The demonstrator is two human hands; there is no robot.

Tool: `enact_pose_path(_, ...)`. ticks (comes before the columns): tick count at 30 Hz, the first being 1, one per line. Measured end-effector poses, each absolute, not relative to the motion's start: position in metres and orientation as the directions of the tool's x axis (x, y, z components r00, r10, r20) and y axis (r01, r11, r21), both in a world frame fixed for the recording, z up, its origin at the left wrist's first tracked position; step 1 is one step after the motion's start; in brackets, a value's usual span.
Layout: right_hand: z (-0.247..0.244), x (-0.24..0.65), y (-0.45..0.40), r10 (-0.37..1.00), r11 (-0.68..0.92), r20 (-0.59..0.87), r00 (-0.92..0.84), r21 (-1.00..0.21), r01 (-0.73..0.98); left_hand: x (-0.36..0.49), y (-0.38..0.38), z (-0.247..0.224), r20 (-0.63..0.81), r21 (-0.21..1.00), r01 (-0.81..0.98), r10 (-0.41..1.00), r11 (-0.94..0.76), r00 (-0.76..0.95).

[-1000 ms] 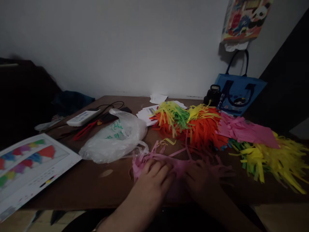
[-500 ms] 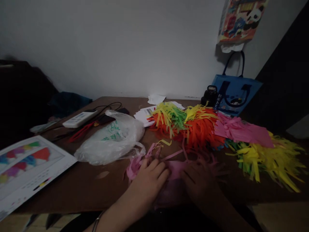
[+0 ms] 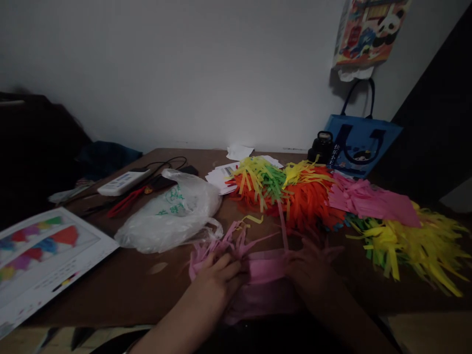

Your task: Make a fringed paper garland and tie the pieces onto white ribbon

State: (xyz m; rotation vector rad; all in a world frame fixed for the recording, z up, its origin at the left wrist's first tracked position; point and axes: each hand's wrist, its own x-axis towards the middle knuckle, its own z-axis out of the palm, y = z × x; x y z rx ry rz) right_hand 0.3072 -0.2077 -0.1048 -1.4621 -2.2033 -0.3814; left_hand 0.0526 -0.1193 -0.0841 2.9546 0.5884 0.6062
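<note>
A pink fringed sheet of tissue paper (image 3: 266, 269) lies at the table's near edge, its cut strips spreading to both sides and away from me. My left hand (image 3: 223, 275) has its fingers curled on the left part of the sheet, over bunched strips. On the right, in shadow, my right hand (image 3: 310, 269) grips the other part of the sheet near a long loose strip. Between the hands a folded band of the paper shows. A thin yellow strip (image 3: 253, 219) lies just beyond.
Orange, yellow and green fringed tissue bundles (image 3: 306, 201) lie farther back, with pink fringed paper (image 3: 379, 199) and yellow fringe (image 3: 416, 241) at right. A plastic bag (image 3: 173, 216), power strip (image 3: 123, 182) and printed sheet (image 3: 47, 260) are left. A blue bag (image 3: 363, 142) stands behind.
My left hand has moved slightly down and left, and its fingers curl more. More of the pink sheet shows between the hands, and a long strip now stretches straight away from me.
</note>
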Motion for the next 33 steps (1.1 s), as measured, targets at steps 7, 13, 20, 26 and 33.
enact_pose_path(7, -0.103, 0.302, -0.197, 0.862, 0.211, 0.481, -0.161, -0.052, 0.976, 0.069, -0.129, -0.060, 0.137, 0.248, 0.635, 0.676, -0.731, 0.724)
enact_pose_path(13, -0.088, 0.295, -0.189, 0.893, 0.096, 0.446, -0.059, -0.061, 0.993, 0.084, -0.122, -0.050, 0.046, 0.111, 0.742, 0.749, -0.662, 0.661)
enact_pose_path(20, -0.086, 0.300, -0.193, 0.906, 0.086, 0.423, 0.010, -0.207, 0.975, 0.085, -0.119, -0.053, 0.034, 0.084, 0.749, 0.753, -0.657, 0.657)
enact_pose_path(26, -0.078, 0.300, -0.201, 0.869, 0.275, 0.488, -0.076, -0.350, 0.895, 0.072, -0.121, -0.055, 0.174, 0.227, 0.645, 0.682, -0.729, 0.710)
enact_pose_path(33, -0.078, 0.283, -0.205, 0.709, 0.446, 0.637, -0.302, -0.073, 0.892, 0.071, -0.126, -0.066, 0.426, 0.120, 0.324, 0.343, -0.938, 0.837)
